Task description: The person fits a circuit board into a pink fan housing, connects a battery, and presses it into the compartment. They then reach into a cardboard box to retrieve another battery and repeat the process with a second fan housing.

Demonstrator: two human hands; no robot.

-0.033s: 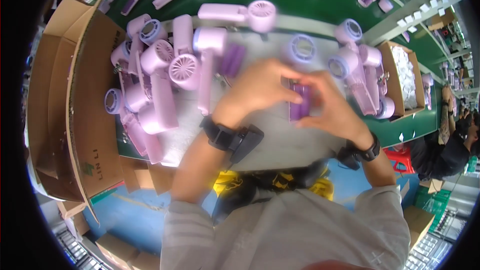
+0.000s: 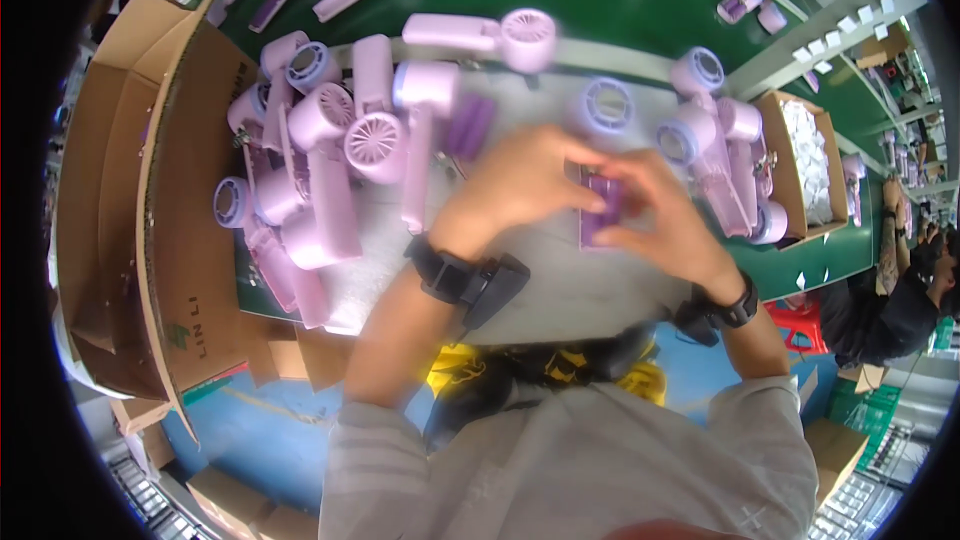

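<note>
A lilac handheld fan with a pale blue ring on its head (image 2: pixel 606 107) is between my hands, its handle pointing toward me. Dark purple cylinders, probably battery cells (image 2: pixel 598 224), show in the open handle. My left hand (image 2: pixel 528 178) comes from the left, its thumb and fingers closed at the handle's upper part. From the other side, my right hand (image 2: pixel 662 212) grips the same handle, with its thumb at the lower part and fingers curled above. Motion blurs the fingertips. Another purple pair of cylinders (image 2: pixel 470 127) lies beyond my left wrist.
Lilac fans (image 2: pixel 375 143) are piled at the left beside a big cardboard box (image 2: pixel 200 230). More fans (image 2: pixel 705 140) lie at the right near a small carton (image 2: pixel 828 155) of white pieces. One fan (image 2: pixel 527 40) lies at the back ledge. A person in black (image 2: pixel 880 300) sits far right.
The whole view has shifted slightly. My hands stay around the fan handle, with only a small movement of the fingers.
</note>
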